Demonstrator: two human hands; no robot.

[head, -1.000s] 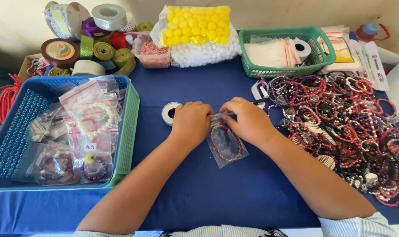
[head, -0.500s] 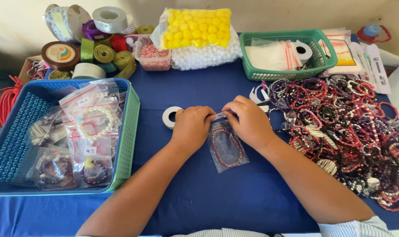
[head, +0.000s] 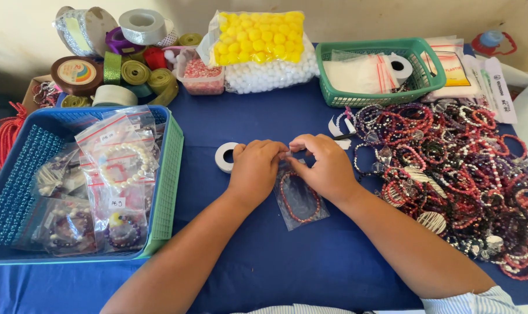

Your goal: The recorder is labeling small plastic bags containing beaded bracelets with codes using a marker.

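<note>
A small clear zip bag [head: 299, 199] with a red bead bracelet inside lies on the blue tablecloth [head: 287, 256]. My left hand [head: 253, 168] and my right hand [head: 324, 166] both pinch the bag's top edge, fingertips meeting at its upper rim. A white tape roll [head: 223, 156] lies just left of my left hand. A large heap of red, pink and purple bead bracelets [head: 450, 168] spreads to the right of my right hand.
A blue basket [head: 20, 192] at left holds several bagged bracelets. A green basket [head: 374, 70] with clear bags stands at the back right. Ribbon rolls [head: 124, 70], a bag of yellow and white pompoms [head: 264, 46] and a small box of pink beads [head: 201, 72] line the back edge.
Both hands have stayed on the bag's top edge; the fingertips have drawn closer together and my right hand has shifted slightly left. The bag lies in the same place.
</note>
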